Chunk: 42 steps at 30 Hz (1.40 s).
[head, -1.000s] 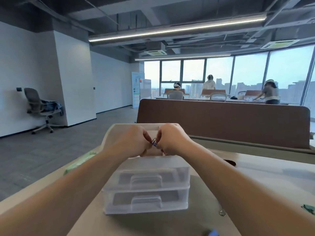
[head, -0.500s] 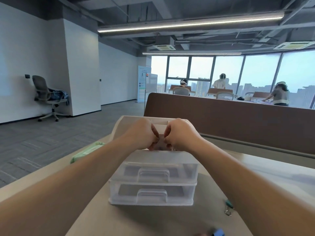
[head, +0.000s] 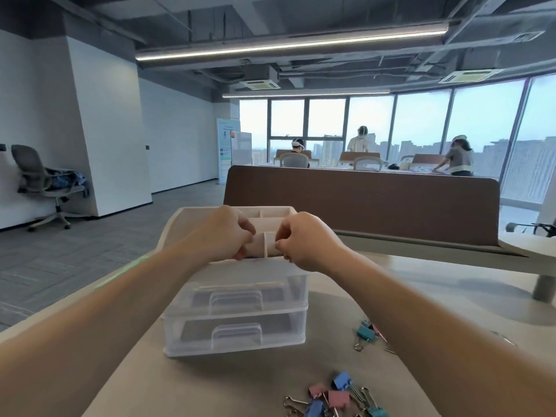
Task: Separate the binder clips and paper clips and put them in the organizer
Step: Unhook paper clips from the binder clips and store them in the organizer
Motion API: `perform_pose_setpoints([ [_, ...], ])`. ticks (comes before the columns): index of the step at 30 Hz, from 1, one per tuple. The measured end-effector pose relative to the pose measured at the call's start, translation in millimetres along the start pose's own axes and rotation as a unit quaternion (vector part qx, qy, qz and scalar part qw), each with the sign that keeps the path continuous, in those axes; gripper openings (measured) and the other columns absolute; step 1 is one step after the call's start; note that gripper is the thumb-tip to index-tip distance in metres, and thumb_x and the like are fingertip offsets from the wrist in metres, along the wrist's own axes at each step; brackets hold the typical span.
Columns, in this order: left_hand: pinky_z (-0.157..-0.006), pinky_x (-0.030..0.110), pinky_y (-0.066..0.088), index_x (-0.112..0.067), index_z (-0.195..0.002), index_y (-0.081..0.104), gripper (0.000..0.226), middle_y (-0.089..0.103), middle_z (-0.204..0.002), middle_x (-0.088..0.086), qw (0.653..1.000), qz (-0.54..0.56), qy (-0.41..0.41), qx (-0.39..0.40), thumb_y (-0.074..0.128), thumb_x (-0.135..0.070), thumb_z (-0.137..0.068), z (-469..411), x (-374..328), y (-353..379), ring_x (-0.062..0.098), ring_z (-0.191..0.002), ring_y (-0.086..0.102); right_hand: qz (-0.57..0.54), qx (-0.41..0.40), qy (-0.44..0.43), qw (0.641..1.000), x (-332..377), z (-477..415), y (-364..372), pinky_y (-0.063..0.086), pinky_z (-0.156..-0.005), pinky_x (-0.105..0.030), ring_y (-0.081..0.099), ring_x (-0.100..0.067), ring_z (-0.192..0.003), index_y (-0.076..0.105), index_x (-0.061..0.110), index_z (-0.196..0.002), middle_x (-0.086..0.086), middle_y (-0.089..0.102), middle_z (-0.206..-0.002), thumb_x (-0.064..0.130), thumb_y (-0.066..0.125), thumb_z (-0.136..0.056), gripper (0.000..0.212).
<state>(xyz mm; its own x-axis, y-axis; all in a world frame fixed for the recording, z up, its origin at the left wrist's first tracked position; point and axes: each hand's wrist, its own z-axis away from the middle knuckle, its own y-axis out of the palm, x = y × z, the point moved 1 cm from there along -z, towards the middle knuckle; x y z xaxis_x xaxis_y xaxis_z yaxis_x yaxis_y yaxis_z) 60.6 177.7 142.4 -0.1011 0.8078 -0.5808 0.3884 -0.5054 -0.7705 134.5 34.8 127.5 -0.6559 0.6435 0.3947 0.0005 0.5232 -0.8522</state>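
A clear two-drawer organizer [head: 237,314] stands on the desk, with a pale open tray [head: 270,211] split into compartments on top. My left hand [head: 222,236] and right hand [head: 307,242] hover over the tray's front compartments, one on each side of a thin divider [head: 266,248]. Both have curled fingers with tips pinched together, and whatever they pinch is hidden. Loose pink, blue and teal binder clips [head: 337,398] lie on the desk at the near right. A teal binder clip [head: 365,334] lies beside the organizer's right side.
A brown partition [head: 361,206] runs across behind the organizer. The desk [head: 436,296] stretches to the right, with a grey post [head: 544,287] at its far right. A green object [head: 132,266] lies near the desk's left edge. Other people work at far tables by the windows.
My hands, pressed together around a small clip a second ago, have drawn apart over the tray's divider. The view tilted down, bringing the loose binder clips into sight.
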Motion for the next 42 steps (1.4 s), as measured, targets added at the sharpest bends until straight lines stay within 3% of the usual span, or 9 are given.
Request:
perform_pose_setpoints([
  [4, -0.058, 0.016, 0.055, -0.015, -0.095, 0.07, 0.012, 0.069, -0.071, -0.001, 0.996, 0.024, 0.085, -0.014, 0.058, -0.015, -0.095, 12, -29, 22, 0.011, -0.058, 0.065, -0.016, -0.021, 0.018, 0.999, -19, 24, -18, 0.06, -0.078, -0.035, 0.067, -0.017, -0.078, 0.073, 0.016, -0.091, 0.0, 0.068, -0.085, 0.016, 0.06, -0.094, 0.013],
  [7, -0.055, 0.017, 0.053, -0.018, -0.092, 0.07, 0.012, 0.067, -0.07, -0.003, 0.992, 0.035, 0.124, -0.004, 0.059, -0.018, -0.095, 24, -55, 53, 0.011, -0.058, 0.065, -0.012, -0.029, 0.046, 0.998, -47, 57, -33, 0.06, -0.076, -0.037, 0.066, -0.016, -0.078, 0.068, 0.018, -0.087, 0.003, 0.067, -0.083, 0.018, 0.059, -0.094, 0.012],
  [15, -0.067, 0.038, 0.061, -0.02, -0.086, 0.066, 0.015, 0.072, -0.076, -0.001, 0.976, 0.084, 0.15, 0.136, 0.055, -0.022, -0.095, 56, -124, 171, 0.014, -0.064, 0.07, 0.034, -0.017, 0.18, 0.983, -156, 163, -70, 0.06, -0.073, -0.038, 0.068, -0.016, -0.072, 0.065, 0.022, -0.079, 0.002, 0.069, -0.079, 0.017, 0.062, -0.091, 0.013],
  [22, -0.07, 0.037, 0.06, -0.017, -0.086, 0.066, 0.012, 0.071, -0.072, 0.002, 0.954, 0.075, 0.167, 0.237, 0.057, -0.019, -0.093, 74, -175, 257, 0.015, -0.067, 0.07, 0.087, 0.008, 0.26, 0.962, -233, 229, -98, 0.057, -0.077, -0.039, 0.065, -0.019, -0.079, 0.067, 0.02, -0.081, -0.001, 0.069, -0.085, 0.015, 0.06, -0.091, 0.013],
  [26, -0.079, 0.038, 0.059, -0.009, -0.103, 0.068, 0.016, 0.071, -0.079, 0.005, 0.936, 0.043, 0.19, 0.292, 0.055, -0.015, -0.096, 78, -193, 301, 0.017, -0.077, 0.07, 0.089, 0.027, 0.309, 0.946, -268, 256, -94, 0.054, -0.069, -0.034, 0.067, -0.023, -0.076, 0.07, 0.013, -0.083, -0.005, 0.07, -0.08, 0.014, 0.058, -0.092, 0.015],
  [29, -0.081, 0.033, 0.056, -0.011, -0.117, 0.067, 0.025, 0.072, -0.093, 0.005, 0.927, -0.001, 0.226, 0.301, 0.053, -0.012, -0.097, 79, -203, 325, 0.013, -0.078, 0.067, 0.1, 0.055, 0.316, 0.942, -289, 268, -90, 0.047, -0.06, -0.025, 0.062, -0.016, -0.075, 0.068, 0.021, -0.082, 0.004, 0.066, -0.08, 0.016, 0.06, -0.093, 0.016],
  [34, -0.087, 0.027, 0.048, -0.017, -0.128, 0.062, 0.036, 0.064, -0.124, 0.004, 0.914, -0.086, 0.271, 0.29, 0.053, -0.009, -0.094, 73, -212, 350, 0.016, -0.101, 0.06, 0.116, 0.063, 0.323, 0.937, -316, 270, -83, 0.055, -0.081, -0.03, 0.065, -0.016, -0.09, 0.075, 0.023, -0.103, 0.002, 0.07, -0.102, 0.016, 0.059, -0.094, 0.02],
  [42, -0.076, 0.022, 0.038, -0.02, -0.124, 0.065, 0.035, 0.065, -0.12, 0.005, 0.901, -0.111, 0.301, 0.292, 0.055, -0.01, -0.092, 60, -212, 376, 0.019, -0.105, 0.06, 0.16, 0.089, 0.309, 0.933, -345, 252, -65, 0.05, -0.092, -0.031, 0.061, -0.021, -0.109, 0.07, 0.027, -0.118, -0.001, 0.066, -0.121, 0.003, 0.049, -0.09, 0.043],
])
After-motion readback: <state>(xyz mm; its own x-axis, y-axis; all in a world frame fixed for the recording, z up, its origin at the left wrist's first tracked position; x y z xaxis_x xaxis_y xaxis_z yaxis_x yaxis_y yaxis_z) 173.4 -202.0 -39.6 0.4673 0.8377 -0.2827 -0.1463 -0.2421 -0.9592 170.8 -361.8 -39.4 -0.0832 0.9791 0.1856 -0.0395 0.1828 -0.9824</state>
